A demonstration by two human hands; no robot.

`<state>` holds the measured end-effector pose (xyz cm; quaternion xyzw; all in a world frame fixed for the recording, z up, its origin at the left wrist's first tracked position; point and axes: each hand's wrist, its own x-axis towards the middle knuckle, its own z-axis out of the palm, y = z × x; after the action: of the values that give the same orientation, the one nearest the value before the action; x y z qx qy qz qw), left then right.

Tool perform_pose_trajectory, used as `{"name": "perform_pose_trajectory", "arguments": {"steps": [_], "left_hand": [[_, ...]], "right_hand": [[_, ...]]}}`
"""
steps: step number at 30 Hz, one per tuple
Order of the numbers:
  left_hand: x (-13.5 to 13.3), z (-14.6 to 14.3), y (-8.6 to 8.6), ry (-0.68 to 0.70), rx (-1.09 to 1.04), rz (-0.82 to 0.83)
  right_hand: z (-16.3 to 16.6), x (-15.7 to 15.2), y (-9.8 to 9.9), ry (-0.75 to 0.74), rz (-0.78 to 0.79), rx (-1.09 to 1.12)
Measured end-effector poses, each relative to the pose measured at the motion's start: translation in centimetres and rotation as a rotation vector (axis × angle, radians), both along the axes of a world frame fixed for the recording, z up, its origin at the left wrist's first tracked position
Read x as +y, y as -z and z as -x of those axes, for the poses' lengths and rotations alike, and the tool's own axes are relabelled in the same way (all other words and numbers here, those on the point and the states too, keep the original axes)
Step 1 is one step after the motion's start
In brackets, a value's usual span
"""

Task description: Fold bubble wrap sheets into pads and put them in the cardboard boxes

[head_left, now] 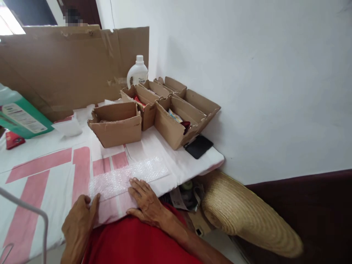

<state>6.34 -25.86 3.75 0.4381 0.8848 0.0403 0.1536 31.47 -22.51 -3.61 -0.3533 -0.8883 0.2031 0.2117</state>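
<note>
A strip of clear bubble wrap point(121, 179) lies flat along the near edge of the table, with a straight lower fold or edge. My left hand point(79, 216) is at its left end, fingers curled and thumb against the near corner, closed on the wrap's edge. Flat on the near side of the wrap rests my right hand point(145, 201), fingers stretched out and slightly apart. Beyond the wrap stands a small open cardboard box point(118, 130); what lies at its bottom is mostly hidden.
More cut-down cardboard boxes point(170, 132) hold small packets. Behind them is a white jug point(139, 71). A black phone-like slab point(198, 146) lies near the right corner. At left are a green-liquid bottle point(24, 113) and red phone point(13, 140). A straw hat point(247, 212) sits below right.
</note>
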Motion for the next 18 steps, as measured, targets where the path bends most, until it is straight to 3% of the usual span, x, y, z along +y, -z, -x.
{"name": "perform_pose_trajectory", "arguments": {"steps": [4, 8, 10, 13, 15, 18], "left_hand": [[0.4, 1.1, 0.3, 0.034, -0.146, -0.002], [0.0, 1.4, 0.6, 0.033, -0.244, -0.295], [-0.1, 1.1, 0.4, -0.031, -0.336, -0.344], [-0.1, 0.2, -0.3, -0.126, -0.579, -0.374], [0.2, -0.6, -1.3, -0.15, -0.695, -0.479], [1.2, -2.6, -3.2, -0.095, -0.76, -0.572]], "right_hand": [[-0.1, 0.1, 0.3, 0.008, 0.009, 0.032], [-0.3, 0.2, -0.1, 0.006, 0.019, 0.044], [-0.3, 0.2, -0.4, 0.008, 0.03, 0.044], [-0.4, 0.3, -0.6, 0.01, 0.048, 0.049], [-0.5, 0.4, -0.6, 0.008, 0.046, 0.057], [-0.6, 0.3, -0.5, 0.043, 0.036, 0.063]]}}
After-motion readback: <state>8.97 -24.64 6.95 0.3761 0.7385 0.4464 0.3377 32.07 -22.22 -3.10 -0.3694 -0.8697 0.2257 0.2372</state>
